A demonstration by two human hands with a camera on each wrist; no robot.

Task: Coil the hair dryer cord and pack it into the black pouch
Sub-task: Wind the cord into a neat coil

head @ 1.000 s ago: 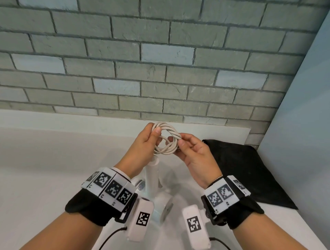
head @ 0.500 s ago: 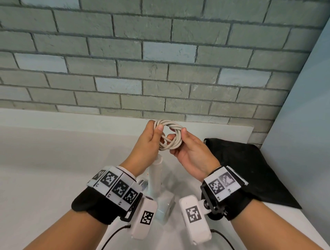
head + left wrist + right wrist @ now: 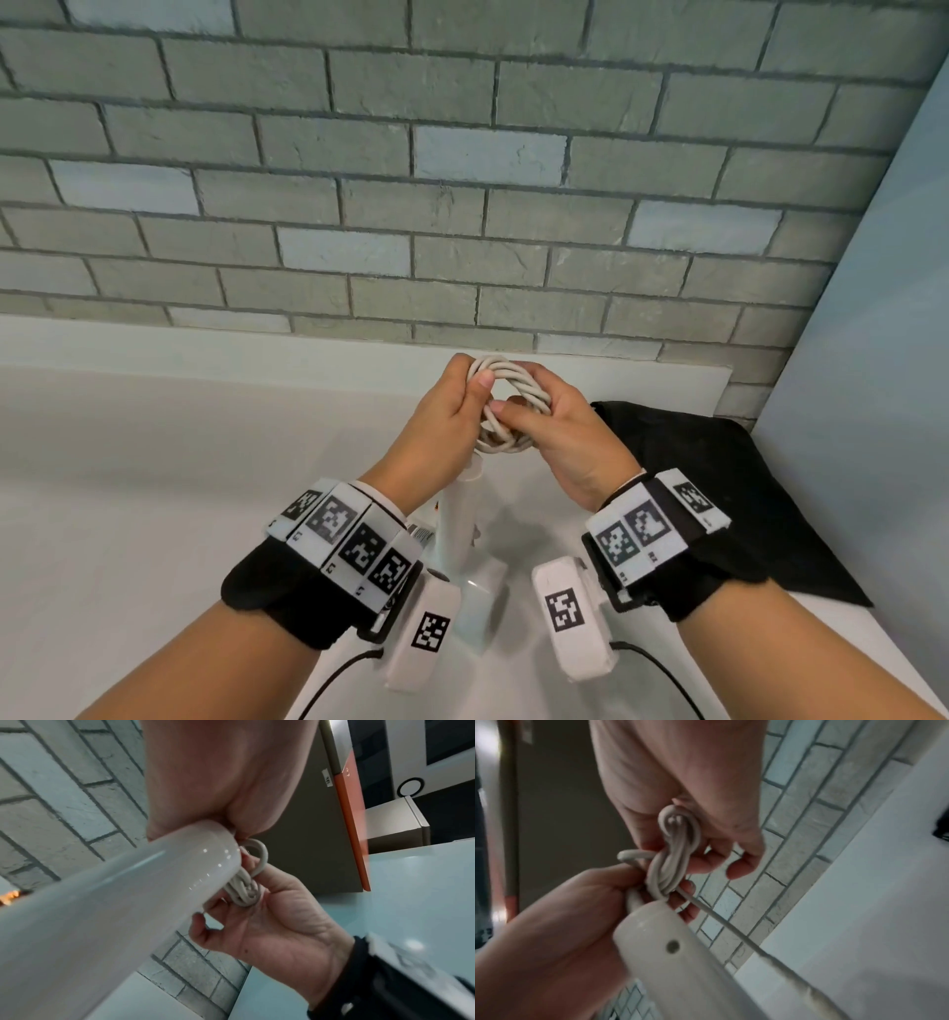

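A white cord [image 3: 506, 411] wound into a small coil is held up between both hands above the counter. My left hand [image 3: 475, 384] pinches the coil's left side, thumb on top. My right hand [image 3: 524, 411] wraps its right side, thumb laid across the loops. In the right wrist view the cord [image 3: 673, 858] is a twisted bundle between the two hands. The white hair dryer's handle [image 3: 457, 514] hangs straight below the coil, and its body is partly hidden by the wrist units. The black pouch [image 3: 719, 488] lies flat on the counter to the right.
The white counter [image 3: 154, 488] runs to a grey brick wall [image 3: 462, 205] at the back. A pale blue panel [image 3: 883, 360] closes the right side, just past the pouch. Black cables trail from both wrist units near the bottom edge.
My hands have drawn closer together. The right hand has closed further round the coil, its thumb now across the loops, and the coil is squeezed tighter.
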